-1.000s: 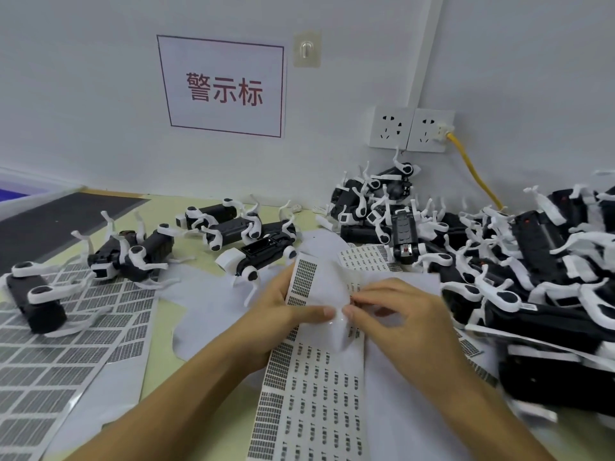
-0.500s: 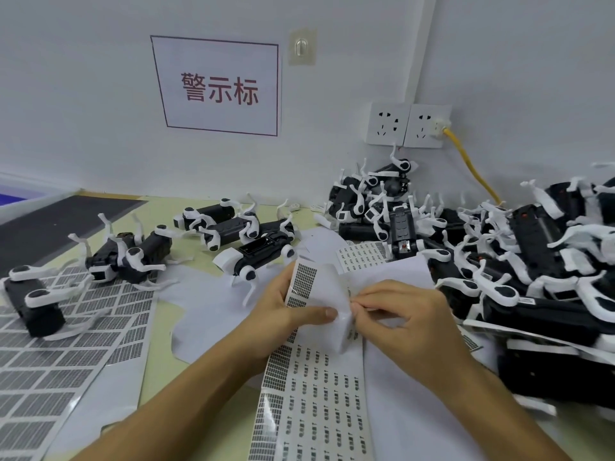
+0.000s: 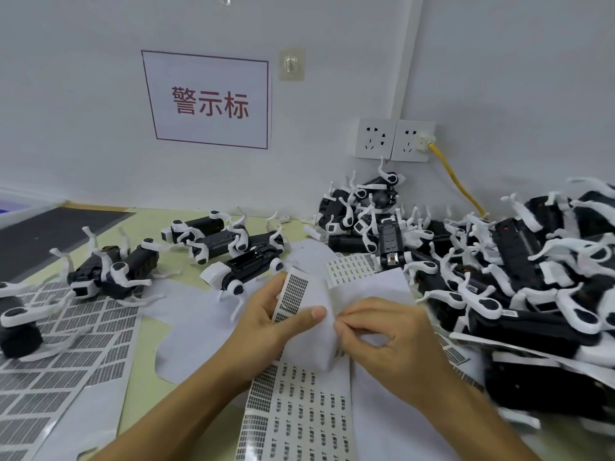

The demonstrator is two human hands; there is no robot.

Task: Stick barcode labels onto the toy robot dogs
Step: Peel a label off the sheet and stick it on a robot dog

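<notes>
A long white barcode label sheet (image 3: 299, 404) runs from the bottom edge up to my hands, where it bends over. My left hand (image 3: 266, 324) grips the bent part, thumb pressed on its white back. My right hand (image 3: 382, 341) pinches at the sheet's right edge with thumb and forefinger; whether a label is between them is hidden. Black-and-white toy robot dogs lie around: one (image 3: 246, 271) just beyond my left hand, a few (image 3: 213, 234) behind it, a pair (image 3: 113, 271) at the left, and a big pile (image 3: 519, 281) at the right.
Another label sheet (image 3: 60, 347) lies at the left with a dog (image 3: 16, 324) on it. White backing paper (image 3: 186, 314) covers the middle of the yellow-green table (image 3: 149, 394). A smaller label sheet (image 3: 349, 267) lies by the pile. Wall sockets (image 3: 392, 139) with a yellow cable (image 3: 456, 181) stand behind.
My hands stay together on the bent sheet, with small shifts of the right fingers along its edge. The camera view shifted; the dogs lie as before.
</notes>
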